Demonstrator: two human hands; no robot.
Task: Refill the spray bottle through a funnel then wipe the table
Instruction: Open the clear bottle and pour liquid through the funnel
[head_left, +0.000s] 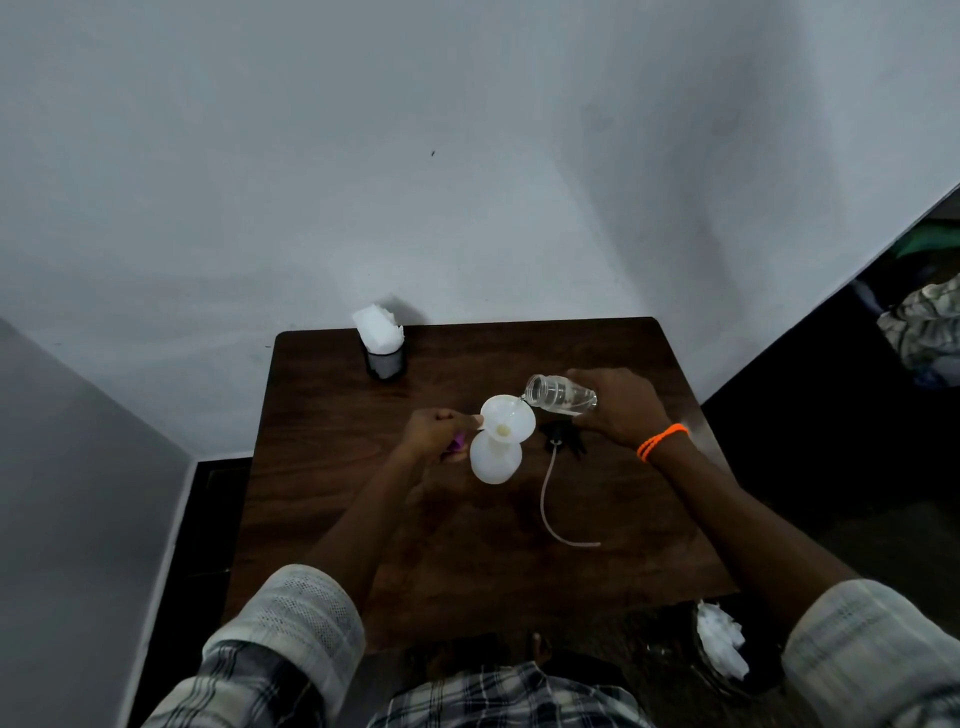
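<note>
A white translucent spray bottle (494, 461) stands on the dark wooden table (467, 545), with a white funnel (507, 420) seated in its neck. My left hand (435, 429) pinches the funnel's left rim. My right hand (621, 405) grips a clear glass (560, 396) tipped on its side, its mouth at the funnel's upper right rim. The black spray head (563, 437) lies on the table under my right hand, its long dip tube (550, 499) curling toward me. A small purple thing (457, 445) shows beside my left hand; it is partly hidden.
A black holder with white tissues (382, 343) stands at the table's far left corner, by the wall. A bin holding crumpled white paper (722, 649) sits on the floor at the table's near right corner. An orange band circles my right wrist.
</note>
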